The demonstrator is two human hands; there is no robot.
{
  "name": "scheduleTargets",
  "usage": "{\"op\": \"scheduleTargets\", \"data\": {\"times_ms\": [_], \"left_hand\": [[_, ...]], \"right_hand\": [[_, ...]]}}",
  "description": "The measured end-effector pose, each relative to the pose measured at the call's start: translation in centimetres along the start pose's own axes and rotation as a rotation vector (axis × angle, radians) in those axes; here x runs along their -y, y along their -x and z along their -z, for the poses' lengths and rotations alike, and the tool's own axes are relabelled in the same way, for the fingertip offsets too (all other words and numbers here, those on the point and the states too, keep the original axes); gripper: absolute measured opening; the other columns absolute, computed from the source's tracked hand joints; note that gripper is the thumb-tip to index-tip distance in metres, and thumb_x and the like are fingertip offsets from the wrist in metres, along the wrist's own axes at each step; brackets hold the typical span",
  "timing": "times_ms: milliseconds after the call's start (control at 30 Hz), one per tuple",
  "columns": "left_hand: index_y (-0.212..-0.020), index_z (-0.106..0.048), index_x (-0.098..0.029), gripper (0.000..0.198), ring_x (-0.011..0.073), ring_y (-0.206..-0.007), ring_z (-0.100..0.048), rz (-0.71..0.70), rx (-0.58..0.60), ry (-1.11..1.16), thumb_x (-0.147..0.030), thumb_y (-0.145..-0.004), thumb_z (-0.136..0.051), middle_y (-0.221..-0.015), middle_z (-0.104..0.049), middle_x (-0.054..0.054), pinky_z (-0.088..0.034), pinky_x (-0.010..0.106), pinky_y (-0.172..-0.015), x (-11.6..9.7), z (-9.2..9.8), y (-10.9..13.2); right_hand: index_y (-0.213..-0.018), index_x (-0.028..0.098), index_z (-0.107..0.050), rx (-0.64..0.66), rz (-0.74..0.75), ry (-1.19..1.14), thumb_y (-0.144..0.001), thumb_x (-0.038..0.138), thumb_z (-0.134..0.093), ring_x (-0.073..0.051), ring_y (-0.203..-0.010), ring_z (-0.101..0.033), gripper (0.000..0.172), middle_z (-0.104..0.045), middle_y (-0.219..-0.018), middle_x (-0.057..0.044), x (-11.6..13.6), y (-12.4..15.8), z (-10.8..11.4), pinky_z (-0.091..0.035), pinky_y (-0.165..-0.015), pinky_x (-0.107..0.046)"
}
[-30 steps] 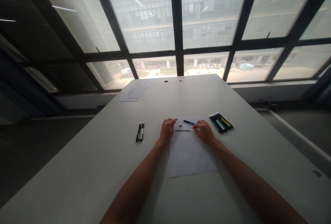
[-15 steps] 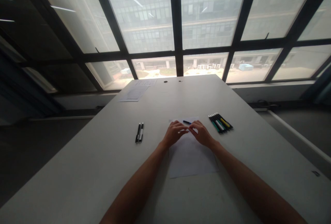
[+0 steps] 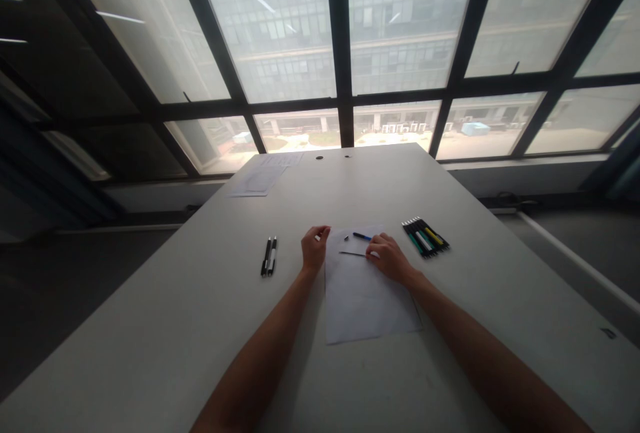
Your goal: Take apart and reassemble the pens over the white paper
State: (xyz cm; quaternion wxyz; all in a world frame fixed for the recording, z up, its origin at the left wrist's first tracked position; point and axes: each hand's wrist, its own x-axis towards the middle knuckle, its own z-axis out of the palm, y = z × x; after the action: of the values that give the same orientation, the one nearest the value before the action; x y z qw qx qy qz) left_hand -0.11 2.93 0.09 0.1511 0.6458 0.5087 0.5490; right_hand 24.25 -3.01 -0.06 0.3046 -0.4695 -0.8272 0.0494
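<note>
A sheet of paper point(image 3: 367, 299) lies flat on the table between my forearms. At its upper left edge is my left hand point(image 3: 315, 247), fingers pinched together; anything between them is too small to make out. My right hand point(image 3: 388, 257) rests over the sheet's upper right, its fingertips closed on the right end of a thin dark rod point(image 3: 353, 253) that points left. A blue and black pen part point(image 3: 362, 236) lies just above the right fingers. Left of it sits a small dark piece point(image 3: 346, 238).
Two pens point(image 3: 269, 257) lie left of my left hand. To the right is a row of several pens point(image 3: 427, 238), with green, white and yellow parts. Printed papers point(image 3: 257, 181) lie at the table's far left. Windows stand behind the table point(image 3: 350, 186).
My left hand has moved left, away from my right hand, and the two no longer meet. The thin rod and the small dark piece now show on the paper.
</note>
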Motion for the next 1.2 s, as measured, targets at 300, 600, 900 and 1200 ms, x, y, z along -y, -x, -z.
{"op": "scheduleTargets", "data": {"times_ms": [300, 600, 900, 1200], "left_hand": [[-0.088, -0.074, -0.02, 0.021, 0.0147, -0.073, -0.061, -0.057, 0.067, -0.003, -0.037, -0.087, -0.062, -0.084, -0.071, 0.004, -0.044, 0.026, -0.063, -0.7, 0.1, 0.1], [-0.086, -0.072, -0.022, 0.013, 0.0178, -0.086, -0.06, -0.232, 0.244, 0.03, -0.033, -0.087, -0.065, -0.086, -0.069, 0.004, -0.048, 0.03, -0.072, -1.9, 0.0, 0.7], [-0.086, -0.072, -0.022, 0.012, 0.0185, -0.084, -0.058, -0.256, 0.257, 0.018, -0.032, -0.088, -0.064, -0.086, -0.069, 0.004, -0.049, 0.033, -0.075, -2.0, 0.2, 0.7], [-0.086, -0.071, -0.022, 0.011, 0.0189, -0.086, -0.059, -0.33, 0.277, 0.018, -0.032, -0.087, -0.066, -0.086, -0.069, 0.004, -0.049, 0.035, -0.081, -2.2, 0.0, 0.8]], "right_hand": [[-0.082, 0.02, -0.062, -0.051, -0.031, 0.015, -0.09, 0.012, -0.056, -0.021, -0.087, -0.053, 0.013, -0.063, -0.086, -0.007, 0.3, -0.3, -0.1, -0.042, -0.078, -0.032], [-0.084, 0.02, -0.056, -0.256, -0.153, -0.168, -0.093, 0.016, -0.047, -0.021, -0.079, -0.057, 0.014, -0.063, -0.08, -0.006, -0.8, -0.3, 0.0, -0.043, -0.074, -0.031], [-0.083, 0.019, -0.058, -0.284, -0.159, -0.188, -0.092, 0.017, -0.046, -0.022, -0.079, -0.057, 0.014, -0.063, -0.081, -0.008, -1.1, -0.3, -0.1, -0.044, -0.075, -0.032], [-0.085, 0.019, -0.058, -0.257, -0.134, -0.211, -0.092, 0.017, -0.049, -0.021, -0.08, -0.057, 0.012, -0.063, -0.082, -0.007, -0.9, -0.2, -0.1, -0.044, -0.076, -0.031]]}}
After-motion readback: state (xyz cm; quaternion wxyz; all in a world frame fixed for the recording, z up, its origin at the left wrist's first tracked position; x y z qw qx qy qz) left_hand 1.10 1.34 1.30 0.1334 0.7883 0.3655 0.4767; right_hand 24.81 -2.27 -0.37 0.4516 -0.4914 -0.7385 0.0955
